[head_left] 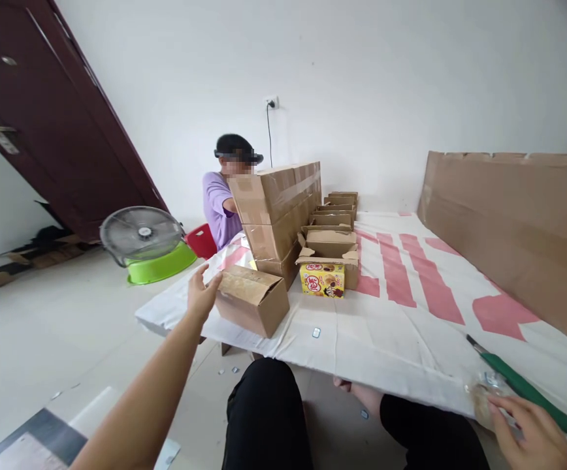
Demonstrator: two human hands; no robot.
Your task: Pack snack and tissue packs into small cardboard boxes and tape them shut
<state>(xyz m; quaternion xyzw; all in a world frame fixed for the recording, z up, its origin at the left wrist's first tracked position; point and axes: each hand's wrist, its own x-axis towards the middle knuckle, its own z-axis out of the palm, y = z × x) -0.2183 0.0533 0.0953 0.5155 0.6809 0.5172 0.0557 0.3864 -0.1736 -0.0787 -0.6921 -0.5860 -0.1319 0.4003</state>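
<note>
My left hand is at the left end of a small closed cardboard box near the table's front edge. Its thumb and fingers are apart, with the fingertips close to the box's upper corner; whether they touch it I cannot tell. At the lower right, my right hand has its fingers closed on the edge of what looks like a roll of clear tape. Beside that roll lies a green-handled knife. A yellow printed snack box stands against an open cardboard box.
Taped cartons are stacked left of a row of open boxes. A co-worker in a purple shirt sits behind them. A large cardboard sheet edges the table's right side. A fan is on the floor left.
</note>
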